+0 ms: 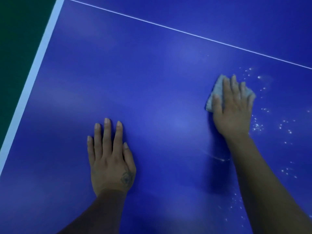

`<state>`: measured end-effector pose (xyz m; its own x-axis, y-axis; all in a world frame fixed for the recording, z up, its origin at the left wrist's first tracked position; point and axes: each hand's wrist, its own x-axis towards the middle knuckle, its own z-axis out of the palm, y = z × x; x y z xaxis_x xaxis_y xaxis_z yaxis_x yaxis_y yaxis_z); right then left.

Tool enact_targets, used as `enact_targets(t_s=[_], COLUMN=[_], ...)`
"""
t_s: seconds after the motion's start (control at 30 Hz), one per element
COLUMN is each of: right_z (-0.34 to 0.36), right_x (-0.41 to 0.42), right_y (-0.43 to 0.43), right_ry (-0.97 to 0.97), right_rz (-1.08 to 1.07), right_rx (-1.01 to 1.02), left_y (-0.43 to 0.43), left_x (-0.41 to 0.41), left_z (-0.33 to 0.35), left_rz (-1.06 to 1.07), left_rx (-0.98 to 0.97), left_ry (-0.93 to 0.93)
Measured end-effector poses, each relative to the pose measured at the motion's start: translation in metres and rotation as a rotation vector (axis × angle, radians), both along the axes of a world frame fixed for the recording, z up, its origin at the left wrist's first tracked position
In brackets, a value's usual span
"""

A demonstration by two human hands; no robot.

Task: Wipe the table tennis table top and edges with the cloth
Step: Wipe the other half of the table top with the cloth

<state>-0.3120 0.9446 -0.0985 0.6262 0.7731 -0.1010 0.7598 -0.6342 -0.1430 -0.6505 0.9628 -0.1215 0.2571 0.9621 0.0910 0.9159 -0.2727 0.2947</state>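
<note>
Nearest, the left hand (pixel 109 156) lies flat on the table top (pixel 152 81), fingers straight and close together, holding nothing. Beyond it, off to its thumb side, the right hand (pixel 233 110) presses the cloth (pixel 215 95) down with spread, straight fingers that do not curl round it; the cloth shows past its fingertips and thumb. Pale specks (pixel 257 127) are scattered just off its little-finger side and back along the forearm. As the cloth seems only pinned under the palm, a quick stroke could let it slip out or bunch up. So small a wad may push the specks outward rather than lift them, and the left palm might leave a print on the sheen. The top is smooth, hard, glossy blue, and the cloth is a soft, crumpled grey wad. Farther off runs a thin white line (pixel 185 32), and well past the left hand's little finger a broad white edge band (pixel 32 78).
</note>
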Motion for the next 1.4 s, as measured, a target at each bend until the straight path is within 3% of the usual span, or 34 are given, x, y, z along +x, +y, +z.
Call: enact_targets(t_s=[0.07, 0.27, 0.4, 0.53, 0.7, 0.87, 0.97, 1.17, 1.27, 1.4], right_z=[0.001, -0.008, -0.008, -0.006, 0.006, 0.010, 0.004, -0.003, -0.006, -0.006], right_x=[-0.019, -0.109, -0.087, -0.017, 0.083, 0.081, 0.040, -0.078, -0.057, 0.030], right_y=[0.000, 0.105, 0.166, 0.147, 0.073, 0.066, 0.092, 0.140, 0.121, 0.074], right_ry=[-0.005, -0.022, -0.031, -0.038, -0.113, -0.037, -0.073, -0.066, -0.043, -0.086], right_rz=[0.002, 0.387, 0.441, 0.358, 0.080, -0.132, -0.079, 0.262, 0.400, 0.256], right_rx=[-0.023, 0.035, 0.028, 0.019, -0.023, -0.047, -0.047, 0.014, 0.035, 0.007], left_y=[0.000, 0.000, 0.000, -0.001, -0.001, -0.002, -0.003, -0.003, -0.003, -0.003], left_x=[0.000, -0.001, -0.001, -0.002, -0.001, 0.000, -0.001, 0.001, 0.001, 0.001], left_z=[-0.001, -0.004, -0.006, -0.005, -0.002, 0.000, -0.001, 0.000, 0.002, 0.003], left_rz=[0.000, -0.015, -0.019, -0.016, -0.004, 0.011, 0.000, 0.001, 0.001, -0.008], left_rx=[-0.008, 0.010, 0.010, 0.004, -0.007, -0.017, -0.019, -0.007, -0.003, 0.020], left_ry=[0.007, 0.030, 0.032, 0.015, 0.016, 0.011, 0.021, 0.029, 0.011, -0.008])
